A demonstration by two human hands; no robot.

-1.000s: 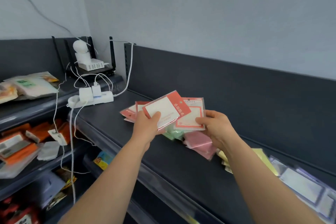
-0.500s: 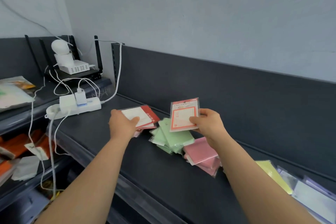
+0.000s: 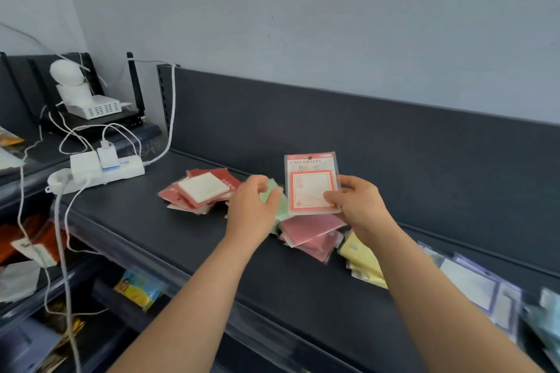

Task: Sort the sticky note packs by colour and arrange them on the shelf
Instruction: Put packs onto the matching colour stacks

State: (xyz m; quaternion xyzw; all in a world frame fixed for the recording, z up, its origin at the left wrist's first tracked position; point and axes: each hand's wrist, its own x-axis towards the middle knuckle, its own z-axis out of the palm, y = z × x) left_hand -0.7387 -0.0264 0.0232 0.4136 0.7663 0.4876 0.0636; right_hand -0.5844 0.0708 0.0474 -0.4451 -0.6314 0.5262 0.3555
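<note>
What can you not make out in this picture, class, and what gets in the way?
Head view: green packs, mostly hidden by the left hand; its grip cannot be told.
Head view: yellow packs, partly behind the right forearm.
Head view: purple packs, blurred and cut off by the right edge.
Head view: small print on the red-bordered pack in the right hand, too small.

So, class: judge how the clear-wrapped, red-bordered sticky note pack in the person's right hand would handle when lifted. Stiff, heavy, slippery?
Probably fairly stiff: the clear-wrapped, red-bordered sticky note pack stands flat and upright though the right hand pinches only its lower right corner. Likely light, since thumb and fingers alone carry it. Its clear wrapper may be slippery.
</note>
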